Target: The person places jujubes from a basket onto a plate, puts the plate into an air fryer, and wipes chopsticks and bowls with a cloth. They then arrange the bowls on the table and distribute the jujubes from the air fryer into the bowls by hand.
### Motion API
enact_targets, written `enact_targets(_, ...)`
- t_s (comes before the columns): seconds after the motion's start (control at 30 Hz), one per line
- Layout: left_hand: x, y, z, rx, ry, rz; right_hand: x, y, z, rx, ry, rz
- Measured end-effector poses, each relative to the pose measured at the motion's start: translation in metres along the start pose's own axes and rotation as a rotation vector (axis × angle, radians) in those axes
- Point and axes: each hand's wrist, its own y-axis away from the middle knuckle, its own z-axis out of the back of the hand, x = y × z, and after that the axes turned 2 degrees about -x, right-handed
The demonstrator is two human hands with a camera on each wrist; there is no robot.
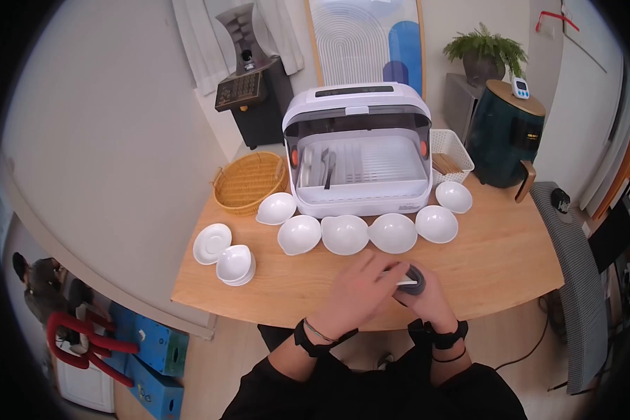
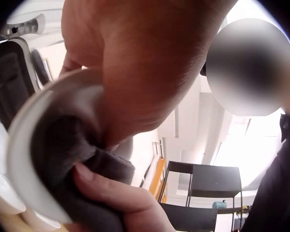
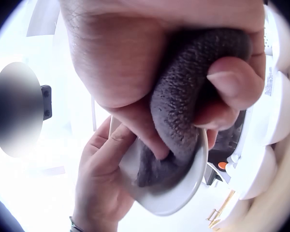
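In the head view my left hand and right hand meet low over the table's front edge. My left hand holds a shallow white dish tilted, its fingers at the rim in the right wrist view. Bunched in my right hand is a dark grey cloth, whose lower end lies against the inside of the dish. In the left wrist view the right thumb presses the cloth within the dish's curved rim. Most of the dish is hidden from the head view by the hands.
Several white bowls line the front of a white dish dryer, which holds dark utensils. At left are a saucer, stacked bowls and a wicker basket. A white basket and a green air fryer stand at right.
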Motion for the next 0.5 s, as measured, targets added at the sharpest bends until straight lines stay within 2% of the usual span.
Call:
enact_targets(0.03,0.006,0.001,-0.003,-0.157,0.127,0.038,0.001,-0.001,-0.002,-0.074,-0.084,0.002)
enact_targets(0.07,0.011,0.004,-0.005,-0.157,0.13,0.032,0.001,-0.002,-0.002,-0.15,-0.168,0.005)
enact_targets(0.17,0.015,0.015,-0.008,-0.246,0.098,0.014,0.0,-0.004,-0.001,-0.177,-0.091,0.039)
enact_targets(0.27,0.01,0.013,-0.001,-0.225,-0.029,-0.028,0.0,-0.005,0.001,-0.115,0.002,0.054)
enact_targets(0.3,0.007,0.011,0.004,-0.134,-0.078,-0.053,0.003,-0.005,0.0,-0.111,0.0,0.053)
enact_targets(0.33,0.004,0.01,0.009,-0.041,-0.125,-0.08,0.01,-0.004,0.0,-0.093,0.133,0.063)
enact_targets(0.37,0.0,0.008,0.01,-0.039,-0.126,-0.078,0.014,-0.004,-0.002,-0.076,0.266,0.073)
enact_targets(0.43,-0.006,0.004,0.008,0.105,-0.199,-0.197,0.012,-0.003,-0.005,-0.07,0.373,0.09)
enact_targets(0.47,-0.004,0.005,0.007,0.104,-0.2,-0.198,0.012,-0.003,-0.006,-0.064,0.482,0.108)
enact_targets(0.5,0.003,0.005,0.004,0.024,-0.082,-0.156,0.013,-0.003,-0.006,-0.067,0.485,0.111)
